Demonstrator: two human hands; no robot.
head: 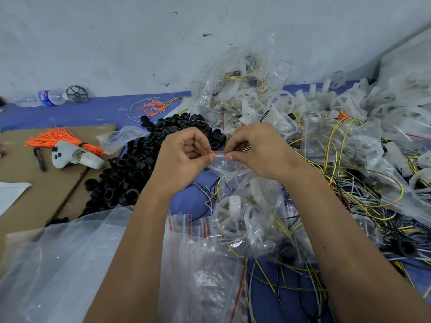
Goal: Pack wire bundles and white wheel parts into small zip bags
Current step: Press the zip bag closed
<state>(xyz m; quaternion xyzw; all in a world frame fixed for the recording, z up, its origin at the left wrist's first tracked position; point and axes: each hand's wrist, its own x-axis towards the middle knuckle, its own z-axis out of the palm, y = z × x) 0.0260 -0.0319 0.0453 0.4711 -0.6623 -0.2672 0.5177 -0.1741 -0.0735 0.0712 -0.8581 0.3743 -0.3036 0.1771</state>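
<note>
My left hand (184,157) and my right hand (254,150) pinch the red-striped top edge of a small clear zip bag (242,201), one at each end of the strip. The bag hangs below my fingers and holds a white wheel part (234,206) and thin wires. Loose white wheel parts (291,101) are heaped at the back right. Yellow, grey and black wires (363,194) sprawl on the right. A stack of empty red-striped zip bags (200,248) lies between my forearms.
A heap of black plastic rings (140,164) lies left of my hands. On brown cardboard (46,197) lie an orange tie bundle (60,138), a white controller (74,157) and a dark pen. A water bottle (50,97) rests by the wall. A large clear sheet (58,264) covers the near left.
</note>
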